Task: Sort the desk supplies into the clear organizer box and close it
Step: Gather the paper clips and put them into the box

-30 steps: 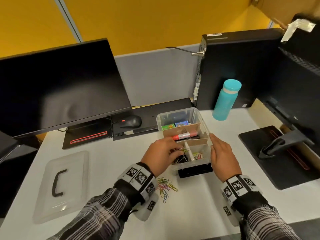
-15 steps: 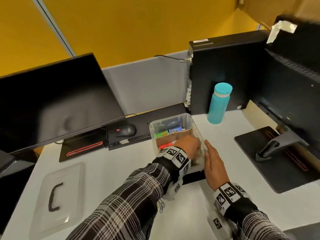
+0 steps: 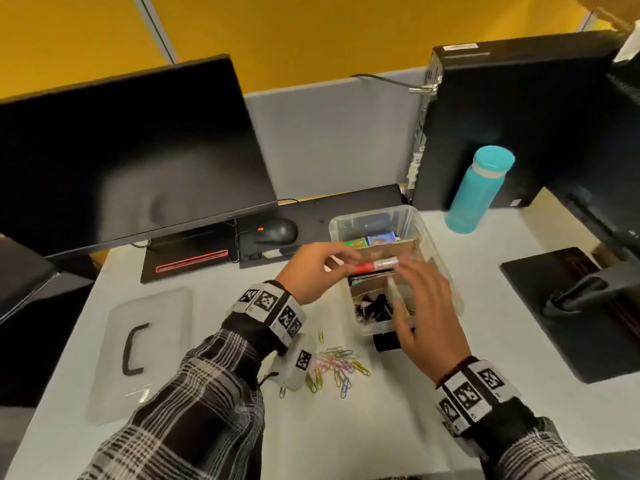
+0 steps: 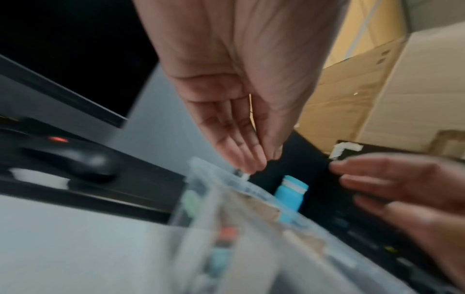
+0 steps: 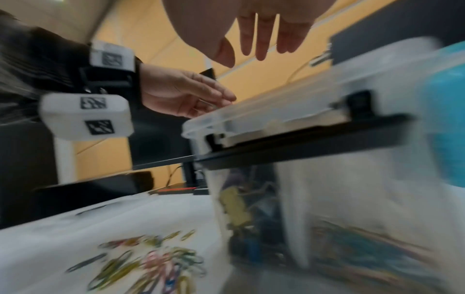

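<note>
The box (image 3: 398,223) sits open mid-bench, and your left hand (image 3: 311,271) at its 9 o'clock pinches something small, too blurred to name. Your right hand (image 3: 427,313) hovers at 5 o'clock with a wide, empty grip; loose paper clips (image 3: 334,367) lie at the box's 7 o'clock, and its lid (image 3: 138,351) rests well apart at 8 o'clock.

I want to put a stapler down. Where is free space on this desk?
Bare desk lies near the front edge, between the sleeves, and between lid and paper clips. Around the box both hands crowd it.
</note>
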Tool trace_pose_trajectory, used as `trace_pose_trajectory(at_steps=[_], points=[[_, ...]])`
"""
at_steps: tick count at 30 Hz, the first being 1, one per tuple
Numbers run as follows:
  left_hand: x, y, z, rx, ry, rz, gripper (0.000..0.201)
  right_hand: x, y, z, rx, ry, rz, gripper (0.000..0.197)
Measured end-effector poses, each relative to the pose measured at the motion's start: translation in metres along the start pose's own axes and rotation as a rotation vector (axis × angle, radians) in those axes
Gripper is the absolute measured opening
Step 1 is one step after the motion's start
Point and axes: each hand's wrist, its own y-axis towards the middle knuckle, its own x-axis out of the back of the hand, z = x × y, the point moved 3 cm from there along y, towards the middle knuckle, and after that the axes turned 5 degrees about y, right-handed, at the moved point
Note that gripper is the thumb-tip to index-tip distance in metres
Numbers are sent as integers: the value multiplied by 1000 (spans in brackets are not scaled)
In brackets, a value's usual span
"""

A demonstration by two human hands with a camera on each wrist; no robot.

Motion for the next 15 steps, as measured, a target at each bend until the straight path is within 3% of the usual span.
trace_pose_trajectory(at_steps=[2,4,8,12,15], points=[[13,-22,37,88,97,-58,17,-21,-5,28,101,23,126,38],[16,-45,79,203,187,-21,19,-49,-18,49,144,43,308,33],[2,-93,139,403,168,201,47,-104,-47,55,-44,-93,737,51],[-16,-131,159,392,228,406,77,-109,-60,33,-340,-289,821,77],[-27,-147,165,346,259,408,83,-110,-72,19,-483,-332,803,97]])
